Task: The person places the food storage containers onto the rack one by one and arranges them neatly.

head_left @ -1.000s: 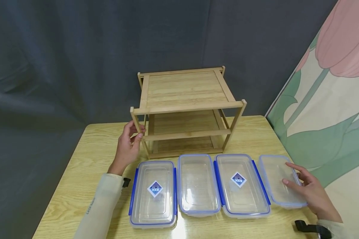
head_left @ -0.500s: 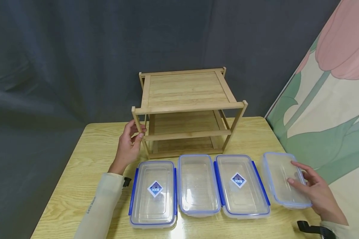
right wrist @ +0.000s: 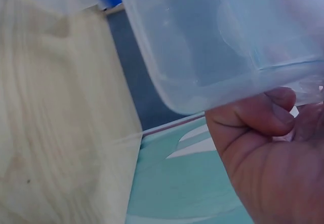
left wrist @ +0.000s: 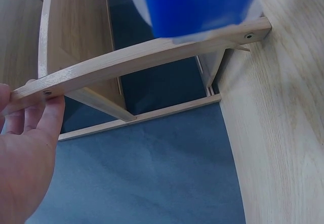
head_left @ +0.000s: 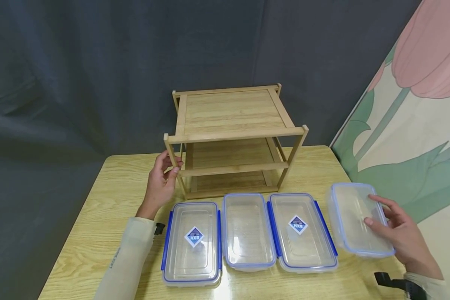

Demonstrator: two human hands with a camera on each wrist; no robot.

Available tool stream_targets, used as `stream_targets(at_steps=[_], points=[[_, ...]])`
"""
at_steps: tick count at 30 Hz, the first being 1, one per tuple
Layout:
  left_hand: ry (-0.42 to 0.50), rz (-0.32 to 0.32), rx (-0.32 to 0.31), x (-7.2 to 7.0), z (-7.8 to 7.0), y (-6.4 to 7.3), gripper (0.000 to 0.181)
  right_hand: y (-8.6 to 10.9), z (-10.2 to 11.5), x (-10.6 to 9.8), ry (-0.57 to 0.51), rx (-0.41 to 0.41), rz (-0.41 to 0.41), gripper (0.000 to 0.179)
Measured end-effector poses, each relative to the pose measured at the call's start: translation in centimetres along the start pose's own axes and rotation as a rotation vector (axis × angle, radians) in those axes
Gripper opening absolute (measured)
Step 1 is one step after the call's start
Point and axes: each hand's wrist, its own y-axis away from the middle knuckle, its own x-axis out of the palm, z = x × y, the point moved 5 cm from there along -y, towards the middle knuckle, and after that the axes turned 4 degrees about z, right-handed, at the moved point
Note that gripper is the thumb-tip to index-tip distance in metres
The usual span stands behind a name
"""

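My left hand (head_left: pixel 161 183) grips the front left leg of a wooden three-tier shelf rack (head_left: pixel 234 134). In the left wrist view, the fingers curl around that wooden post (left wrist: pixel 126 59). My right hand (head_left: pixel 403 233) holds a clear plastic food container (head_left: pixel 360 218) with a pale blue rim by its right side, thumb over the rim. It has risen off the table at the far right, and the right wrist view shows its underside from below. Three similar containers stand in a row before the rack: left one (head_left: pixel 193 262), middle one (head_left: pixel 249 233), right one (head_left: pixel 305 250).
The left and right containers of the row have blue side clips and diamond labels. A light wooden table (head_left: pixel 108 200) bears everything. Behind it hangs a dark curtain (head_left: pixel 217 46); a tulip-patterned cloth (head_left: pixel 408 166) hangs close on the right.
My right hand has lifted the far-right container off the table and shifted it slightly to the right. My left hand stays on the rack's leg.
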Motion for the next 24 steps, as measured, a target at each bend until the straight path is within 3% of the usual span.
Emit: stream_targets(at_steps=[8,17,24], points=[[0.015,0.005,-0.004,0.0,0.0,-0.1,0.051,-0.5,2.0,1.3,-0.013,-0.044,0.035,0.072],[0.029,0.017,0.005,0.1,-0.2,-0.2,0.050,-1.1,4.0,2.9,-0.047,-0.098,-0.010,0.072],[0.049,0.015,-0.004,0.0,0.0,-0.1,0.049,-1.4,5.3,4.0,-0.052,-0.091,-0.004,0.071]])
